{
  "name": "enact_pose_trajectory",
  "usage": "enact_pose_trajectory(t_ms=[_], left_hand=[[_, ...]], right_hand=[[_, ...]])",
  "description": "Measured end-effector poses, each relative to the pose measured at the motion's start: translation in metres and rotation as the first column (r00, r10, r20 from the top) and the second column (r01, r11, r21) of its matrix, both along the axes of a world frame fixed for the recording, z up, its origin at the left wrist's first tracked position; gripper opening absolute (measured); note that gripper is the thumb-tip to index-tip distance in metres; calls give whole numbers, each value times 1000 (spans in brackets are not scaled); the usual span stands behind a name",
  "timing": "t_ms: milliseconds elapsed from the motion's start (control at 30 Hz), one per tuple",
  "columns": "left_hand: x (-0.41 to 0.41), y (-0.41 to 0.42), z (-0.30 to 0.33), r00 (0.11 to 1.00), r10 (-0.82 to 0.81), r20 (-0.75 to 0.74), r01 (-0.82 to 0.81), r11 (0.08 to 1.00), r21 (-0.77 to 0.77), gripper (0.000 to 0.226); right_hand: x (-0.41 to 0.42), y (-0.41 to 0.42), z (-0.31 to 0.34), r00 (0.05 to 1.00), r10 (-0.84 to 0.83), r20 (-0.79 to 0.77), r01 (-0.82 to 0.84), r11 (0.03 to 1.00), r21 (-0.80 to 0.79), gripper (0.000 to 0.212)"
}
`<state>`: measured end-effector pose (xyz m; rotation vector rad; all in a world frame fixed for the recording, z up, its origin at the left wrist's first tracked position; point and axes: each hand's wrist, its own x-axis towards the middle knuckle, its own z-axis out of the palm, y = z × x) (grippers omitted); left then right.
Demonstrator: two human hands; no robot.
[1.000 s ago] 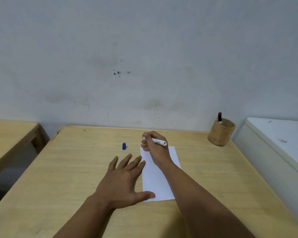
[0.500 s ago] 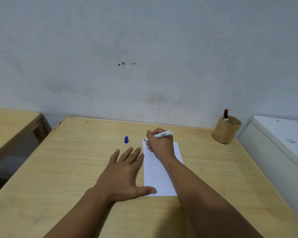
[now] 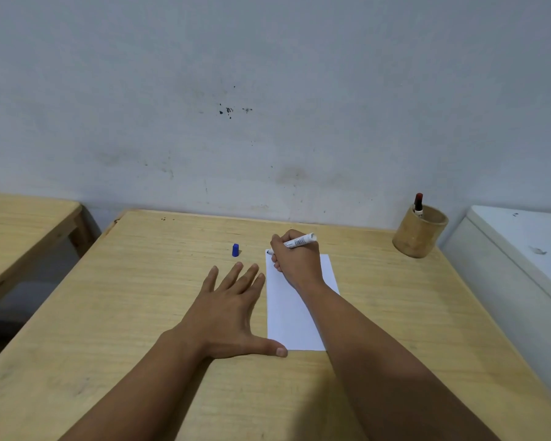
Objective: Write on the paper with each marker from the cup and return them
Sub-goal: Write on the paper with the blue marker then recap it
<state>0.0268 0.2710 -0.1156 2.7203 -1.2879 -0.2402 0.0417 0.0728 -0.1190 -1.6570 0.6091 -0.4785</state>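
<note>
A white sheet of paper [image 3: 291,319] lies on the wooden table [image 3: 140,313]. My right hand [image 3: 296,262] grips a white marker [image 3: 298,242], its blue tip touching the paper's far left corner. My left hand [image 3: 228,310] lies flat on the table with fingers spread, thumb pressing the paper's near left corner. The marker's blue cap [image 3: 235,250] stands on the table left of the paper. A round wooden cup [image 3: 419,232] at the far right holds a red-capped marker [image 3: 418,203].
A grey wall rises right behind the table. A second wooden table [image 3: 23,230] stands to the left across a gap. A white cabinet or appliance [image 3: 522,265] flanks the table's right edge, close to the cup.
The marker's rear end has swung up and to the right in my right hand, and its tip now rests at the paper's top left corner. My left hand stays put.
</note>
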Motion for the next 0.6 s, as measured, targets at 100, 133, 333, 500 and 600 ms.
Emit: enact_pose_trajectory(t_ms=[100,133,333,500,600], left_hand=[[-3,1,1,999,43,10,-43,999,-17,148],[-5,2,1,998,64,15,-64,998,-27,149],[-11,3,1,991,131,8,-131,991,-42,151],[-12,3,1,991,134,6,-134,990,-41,151],[-12,4,2,991,135,6,-135,990,-37,151]], right_hand=[[-2,0,1,1000,3,3,-3,1000,-23,42],[-2,0,1,1000,5,5,-5,1000,-27,42],[-4,3,4,1000,22,-20,-23,996,-84,35],[-6,4,6,997,51,-51,-58,989,-138,27],[-6,5,6,997,48,-59,-56,988,-141,28]])
